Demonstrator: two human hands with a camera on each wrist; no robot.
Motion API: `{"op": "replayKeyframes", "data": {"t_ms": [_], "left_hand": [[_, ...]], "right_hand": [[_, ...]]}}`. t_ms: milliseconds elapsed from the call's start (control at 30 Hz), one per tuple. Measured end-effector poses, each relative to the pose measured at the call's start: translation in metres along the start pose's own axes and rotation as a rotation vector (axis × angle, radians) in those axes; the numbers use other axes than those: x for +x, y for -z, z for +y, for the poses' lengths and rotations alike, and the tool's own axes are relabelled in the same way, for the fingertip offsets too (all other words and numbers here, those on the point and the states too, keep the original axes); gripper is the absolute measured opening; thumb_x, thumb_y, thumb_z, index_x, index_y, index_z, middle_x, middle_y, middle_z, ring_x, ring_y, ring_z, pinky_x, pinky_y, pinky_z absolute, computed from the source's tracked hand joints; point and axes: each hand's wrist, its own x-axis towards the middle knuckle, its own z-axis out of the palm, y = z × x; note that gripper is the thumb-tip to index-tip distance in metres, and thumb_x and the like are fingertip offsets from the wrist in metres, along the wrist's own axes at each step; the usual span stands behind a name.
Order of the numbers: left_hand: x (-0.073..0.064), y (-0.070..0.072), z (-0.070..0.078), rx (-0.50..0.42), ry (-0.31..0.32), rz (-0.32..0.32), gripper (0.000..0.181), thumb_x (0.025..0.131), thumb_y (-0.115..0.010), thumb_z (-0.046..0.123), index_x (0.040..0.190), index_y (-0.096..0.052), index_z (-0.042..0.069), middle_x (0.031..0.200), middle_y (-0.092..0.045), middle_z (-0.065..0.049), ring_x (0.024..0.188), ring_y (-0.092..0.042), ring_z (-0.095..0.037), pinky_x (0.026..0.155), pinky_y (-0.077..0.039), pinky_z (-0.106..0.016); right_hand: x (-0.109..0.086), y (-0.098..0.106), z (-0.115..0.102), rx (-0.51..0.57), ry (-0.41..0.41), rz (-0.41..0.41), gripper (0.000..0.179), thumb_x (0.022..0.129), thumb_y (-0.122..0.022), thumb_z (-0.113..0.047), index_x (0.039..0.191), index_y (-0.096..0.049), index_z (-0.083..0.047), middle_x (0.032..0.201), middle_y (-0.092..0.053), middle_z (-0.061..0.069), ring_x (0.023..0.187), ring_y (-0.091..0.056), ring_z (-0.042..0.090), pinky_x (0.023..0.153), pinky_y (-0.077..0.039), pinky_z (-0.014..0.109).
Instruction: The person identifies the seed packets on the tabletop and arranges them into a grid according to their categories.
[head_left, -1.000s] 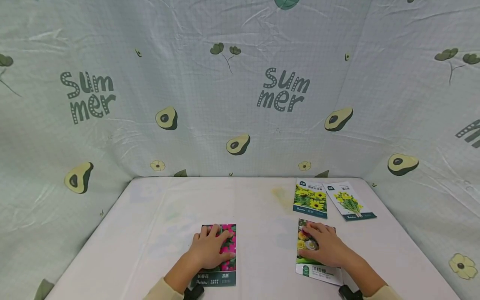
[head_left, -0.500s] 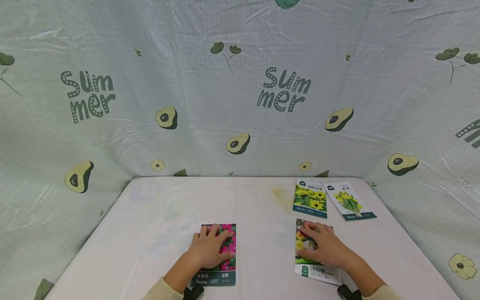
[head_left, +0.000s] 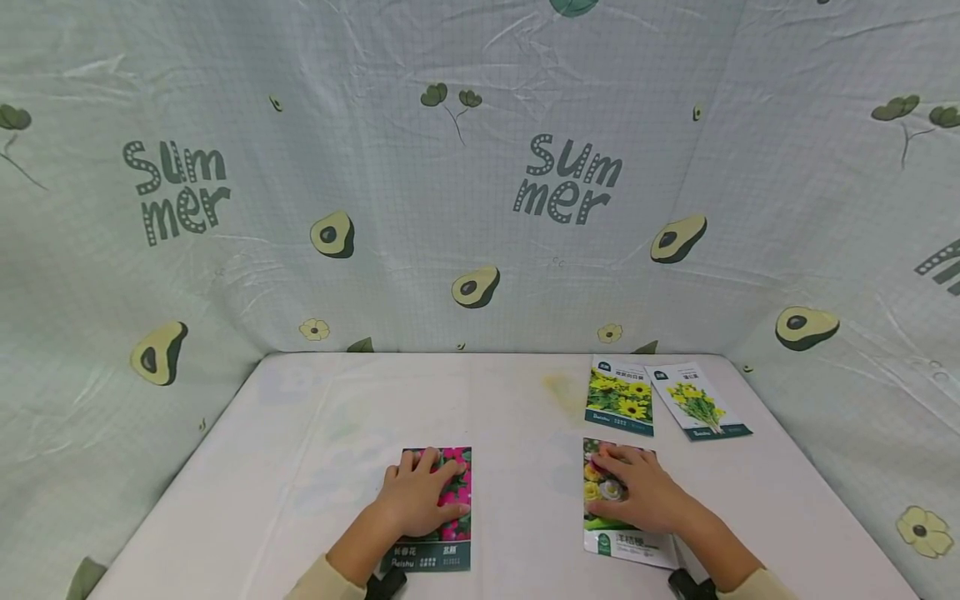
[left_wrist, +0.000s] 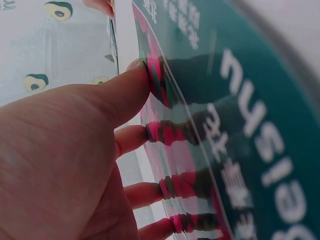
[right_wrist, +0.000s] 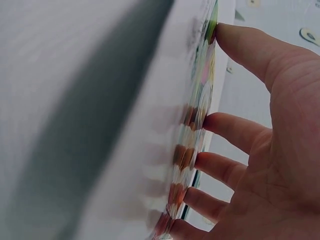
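Note:
Spread fingertips of the left hand [head_left: 418, 502] press on a seed packet [head_left: 442, 556] with pink flowers and a dark green lower band, flat on the table. In the left wrist view, thumb and fingers touch the glossy face of that packet [left_wrist: 240, 130], not going round its edge. To the right, the right hand [head_left: 643, 492] rests its fingertips on another seed packet [head_left: 630, 547], with mixed flowers and a white lower band. The right wrist view has the thumb and fingers [right_wrist: 225, 167] spread apart on its surface. Each palm is raised off its packet.
Two more seed packets lie at the back right: one with yellow daisy-like flowers [head_left: 620, 396] and a white one with a yellow-flowered bunch [head_left: 699, 402]. The white table [head_left: 337, 417] meets a printed curtain [head_left: 405, 208] at the back and sides.
The right hand has slid its packet a short way left across the table. The left hand and its packet have stayed in place.

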Motion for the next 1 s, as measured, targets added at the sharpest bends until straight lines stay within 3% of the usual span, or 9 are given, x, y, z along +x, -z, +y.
{"op": "replayKeyframes", "data": {"t_ms": [1000], "left_hand": [[-0.0013,0.002,0.0007,-0.004,0.0,0.005,0.063,0.09,-0.073,0.055,0.144,-0.057,0.027,0.144,-0.047,-0.012,0.126,-0.039,-0.039,0.101,-0.034,-0.061]], "right_hand": [[0.0037,-0.0046,-0.008,0.037,0.083,-0.025,0.085,0.08,-0.079,-0.062,0.15,-0.054,-0.021,0.16,-0.041,0.012,0.141,-0.037,0.04,0.109,-0.037,0.069]]}}
